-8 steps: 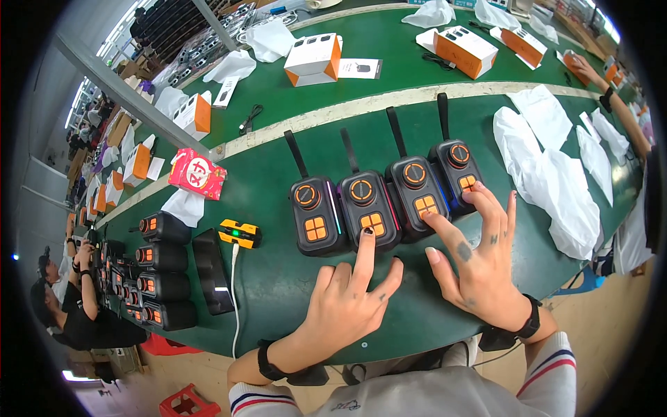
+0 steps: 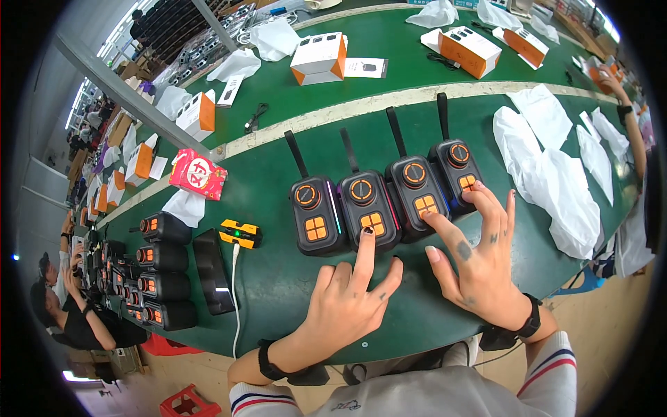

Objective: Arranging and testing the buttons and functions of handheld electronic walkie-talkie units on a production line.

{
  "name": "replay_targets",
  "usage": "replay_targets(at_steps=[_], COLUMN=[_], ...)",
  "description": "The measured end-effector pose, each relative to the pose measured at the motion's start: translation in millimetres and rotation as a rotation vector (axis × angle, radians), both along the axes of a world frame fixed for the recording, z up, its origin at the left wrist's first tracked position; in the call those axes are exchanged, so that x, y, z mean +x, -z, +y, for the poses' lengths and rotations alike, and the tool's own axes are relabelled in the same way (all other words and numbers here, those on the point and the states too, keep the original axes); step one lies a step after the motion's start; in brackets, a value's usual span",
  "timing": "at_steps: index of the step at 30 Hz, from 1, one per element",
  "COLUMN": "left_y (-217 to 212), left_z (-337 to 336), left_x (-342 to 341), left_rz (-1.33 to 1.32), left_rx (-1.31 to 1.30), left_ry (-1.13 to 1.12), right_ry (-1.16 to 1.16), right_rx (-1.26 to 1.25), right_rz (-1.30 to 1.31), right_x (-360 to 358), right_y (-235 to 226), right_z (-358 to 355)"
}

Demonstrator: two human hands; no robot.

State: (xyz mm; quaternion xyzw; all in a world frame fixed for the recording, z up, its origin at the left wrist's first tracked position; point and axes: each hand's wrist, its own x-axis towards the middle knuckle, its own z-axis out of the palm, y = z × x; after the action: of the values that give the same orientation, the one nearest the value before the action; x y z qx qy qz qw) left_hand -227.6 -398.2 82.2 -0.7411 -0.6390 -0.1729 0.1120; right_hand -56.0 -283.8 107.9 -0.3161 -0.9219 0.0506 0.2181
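Radios (image 2: pixel 385 198) lined up mid-frame on green table (image 2: pixel 278 278); left hand (image 2: pixel 347 299) now pressing second keypad, right hand (image 2: pixel 479 264) spread, fingers pressing third and fourth, grasping nothing.

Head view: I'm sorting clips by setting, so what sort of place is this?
Probably an electronics assembly or testing line: identical black radios in a row on a long green bench, orange-and-white boxes, another worker nearby.
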Motion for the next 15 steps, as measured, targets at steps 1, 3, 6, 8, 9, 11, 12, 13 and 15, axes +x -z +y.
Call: replay_targets(at_steps=[1,3,6,8,9,11,12,13,15], left_y=[1,2,3,3,2,-1,-3,-6,-14], left_z=[0,0,-1,-2,-2,-4,-6,-8,-15], left_x=[0,0,0,0,0,0,0,0,0], left_rz=[0.003,-0.005,-0.002,0.013,0.004,-0.001,-0.033,-0.052,-0.083], left_rx=[0.021,0.004,0.007,0.007,-0.018,-0.041,-0.044,-0.05,-0.076], left_ry=[0.004,0.001,0.0,-0.002,-0.007,-0.014,-0.001,0.01,-0.006], right_ry=[0.001,0.001,0.005,0.004,0.0,-0.007,-0.018,-0.025,-0.261], right_rx=[-0.005,-0.015,-0.015,-0.007,0.009,0.018,0.034,0.035,0.04], right_rz=[-0.003,0.012,0.025,0.03,0.036,0.04,0.044,0.052,0.215], right_x=[0,0,-1,-1,-2,-1,1,4,15], right_y=[0,1,3,3,4,4,4,2,-7], right_z=[0,0,0,1,1,5,6,5,2])
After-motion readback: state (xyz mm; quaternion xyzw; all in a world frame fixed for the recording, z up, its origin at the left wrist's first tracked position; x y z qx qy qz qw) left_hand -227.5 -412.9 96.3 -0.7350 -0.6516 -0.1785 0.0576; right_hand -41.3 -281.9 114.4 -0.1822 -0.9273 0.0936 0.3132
